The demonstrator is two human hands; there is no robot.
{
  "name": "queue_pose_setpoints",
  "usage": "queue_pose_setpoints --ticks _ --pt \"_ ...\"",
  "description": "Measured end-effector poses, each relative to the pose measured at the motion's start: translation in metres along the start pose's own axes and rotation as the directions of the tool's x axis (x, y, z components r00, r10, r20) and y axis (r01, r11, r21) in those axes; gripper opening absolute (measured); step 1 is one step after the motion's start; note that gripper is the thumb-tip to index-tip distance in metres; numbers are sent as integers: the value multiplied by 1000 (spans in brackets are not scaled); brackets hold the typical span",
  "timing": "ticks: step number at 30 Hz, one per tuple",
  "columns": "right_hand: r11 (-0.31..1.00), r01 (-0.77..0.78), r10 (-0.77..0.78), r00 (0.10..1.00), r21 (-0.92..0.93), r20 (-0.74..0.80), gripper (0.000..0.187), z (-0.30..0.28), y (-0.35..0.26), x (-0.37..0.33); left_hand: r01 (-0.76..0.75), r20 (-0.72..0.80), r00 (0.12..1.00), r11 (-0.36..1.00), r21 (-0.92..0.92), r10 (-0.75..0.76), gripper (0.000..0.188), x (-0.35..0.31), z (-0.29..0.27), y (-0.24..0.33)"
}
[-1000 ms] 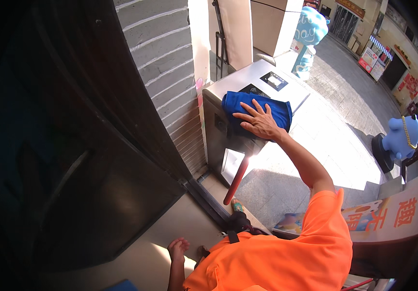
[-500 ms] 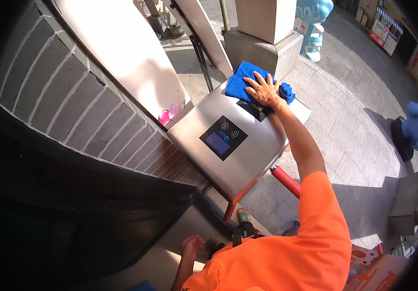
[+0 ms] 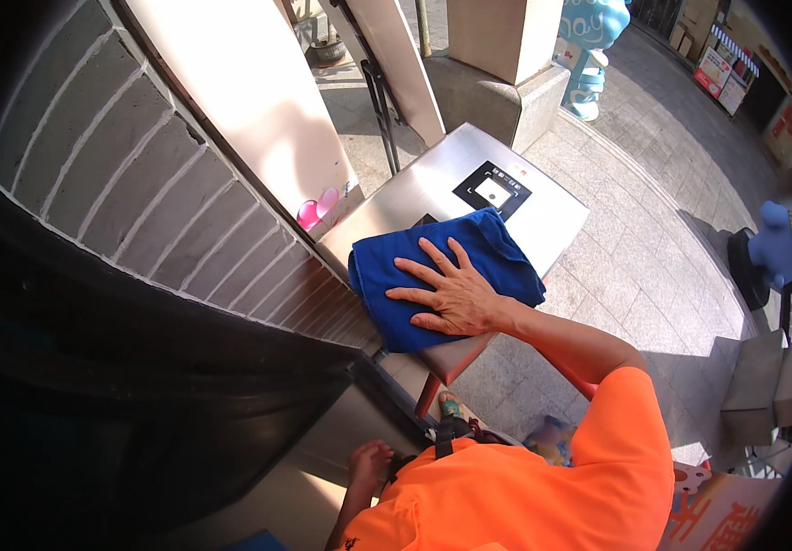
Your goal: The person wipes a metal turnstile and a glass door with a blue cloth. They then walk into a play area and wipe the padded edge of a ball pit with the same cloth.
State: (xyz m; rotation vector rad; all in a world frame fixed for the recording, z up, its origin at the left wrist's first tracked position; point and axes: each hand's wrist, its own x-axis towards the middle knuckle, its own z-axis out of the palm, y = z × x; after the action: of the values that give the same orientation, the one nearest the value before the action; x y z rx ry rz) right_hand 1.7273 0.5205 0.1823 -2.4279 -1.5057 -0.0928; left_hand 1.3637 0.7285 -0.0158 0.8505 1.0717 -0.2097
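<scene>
My right hand point(image 3: 455, 294) lies flat with spread fingers on a blue cloth point(image 3: 497, 243). Its palm presses the cloth against the near part of a brushed-metal machine top point(image 3: 437, 170). The cloth covers most of the dark display panel there, and one edge hangs past the rim. Farther along the top, a black square panel with a lit scanner window point(image 3: 492, 191) is uncovered. Low beside my orange shirt, my left hand point(image 3: 370, 459) hangs with fingers curled in, and nothing shows in it.
A grey brick wall point(image 3: 139, 165) and a dark panel point(image 3: 157, 386) run along the left. Beyond the machine stand a stone pillar base point(image 3: 478, 92) and a blue figure point(image 3: 587, 55). Another blue figure point(image 3: 781, 243) and grey boxes point(image 3: 758, 381) are at the right.
My right hand has drawn the blue cloth from the far end of the metal top to the near end. The cloth now covers the display and leaves the scanner panel bare.
</scene>
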Motion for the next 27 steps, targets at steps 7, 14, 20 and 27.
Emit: queue_pose_setpoints --ticks 7,14,20,27 --pt "910 -380 368 925 -165 -100 50 -5 150 69 -98 -77 992 995 7 98 21 -11 -13 12" --pt "703 -706 696 708 -85 -124 54 -19 231 48 -60 -132 990 996 -70 51 21 -31 -13 0" --pt "715 -642 625 764 -276 -157 54 -23 173 -55 -31 -76 997 999 9 32 22 -20 -3 1" --pt "968 -220 219 975 -118 -27 50 -22 7 -77 -44 -8 999 996 76 44 21 -7 16 6"
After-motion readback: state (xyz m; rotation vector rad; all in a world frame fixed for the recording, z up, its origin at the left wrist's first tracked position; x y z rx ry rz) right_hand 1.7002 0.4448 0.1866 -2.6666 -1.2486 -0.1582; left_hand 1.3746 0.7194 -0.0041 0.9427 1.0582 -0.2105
